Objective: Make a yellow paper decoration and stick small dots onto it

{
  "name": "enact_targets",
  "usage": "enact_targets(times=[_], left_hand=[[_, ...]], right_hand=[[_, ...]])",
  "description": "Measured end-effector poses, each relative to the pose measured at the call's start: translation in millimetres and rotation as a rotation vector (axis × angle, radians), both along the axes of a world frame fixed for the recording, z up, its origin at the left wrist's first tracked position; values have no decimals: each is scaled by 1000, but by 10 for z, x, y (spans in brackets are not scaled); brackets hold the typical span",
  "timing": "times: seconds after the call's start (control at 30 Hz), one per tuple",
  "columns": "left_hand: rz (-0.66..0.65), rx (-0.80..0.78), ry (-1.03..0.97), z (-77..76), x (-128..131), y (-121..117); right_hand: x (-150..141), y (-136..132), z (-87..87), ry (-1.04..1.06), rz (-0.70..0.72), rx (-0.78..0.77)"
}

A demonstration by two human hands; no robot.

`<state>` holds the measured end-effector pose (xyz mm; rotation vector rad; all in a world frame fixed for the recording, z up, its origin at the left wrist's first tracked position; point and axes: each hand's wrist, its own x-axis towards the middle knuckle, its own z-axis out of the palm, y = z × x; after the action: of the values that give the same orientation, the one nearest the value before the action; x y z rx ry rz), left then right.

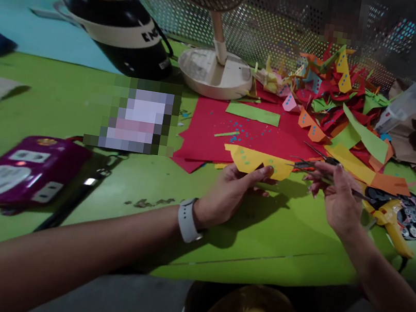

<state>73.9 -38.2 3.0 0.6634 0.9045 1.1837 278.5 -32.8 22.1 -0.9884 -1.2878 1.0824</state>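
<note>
My left hand [228,193], with a pale watch on its wrist, pinches a yellow paper cutout [257,162] between thumb and fingers. The cutout has a scalloped edge and small green-blue dots. To the right, my right hand [340,196] is closed around a slim dark pointed tool [302,165]. Its tip reaches the right end of the cutout. Whether it is scissors or tweezers is unclear, as the fingers cover part of it. Beneath and behind the cutout lies red paper [205,124] with a green strip [253,113] and scattered blue specks.
Folded coloured paper pieces [331,91] pile up at the back right. A yellow glue gun [394,220] lies beside a round black case [415,218]. At left are a purple power strip [22,170], a blurred phone [137,119], a black bottle [121,28] and a fan base [234,84].
</note>
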Motion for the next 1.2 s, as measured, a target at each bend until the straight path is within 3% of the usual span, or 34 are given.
enact_targets(times=[0.1, 0.43, 0.93, 1.2], left_hand=[[-13, -20, 6, 10, -8, -2], [17, -60, -17, 33, -2, 1], [7, -24, -18, 5, 1, -2], [40, -17, -25, -3, 13, 0]], right_hand=[[-46, -23, -1, 55, 80, -60], [-71, -62, 25, 75, 102, -155], [-54, -57, -63, -3, 90, -46], [-80, -79, -62, 3, 105, -79]])
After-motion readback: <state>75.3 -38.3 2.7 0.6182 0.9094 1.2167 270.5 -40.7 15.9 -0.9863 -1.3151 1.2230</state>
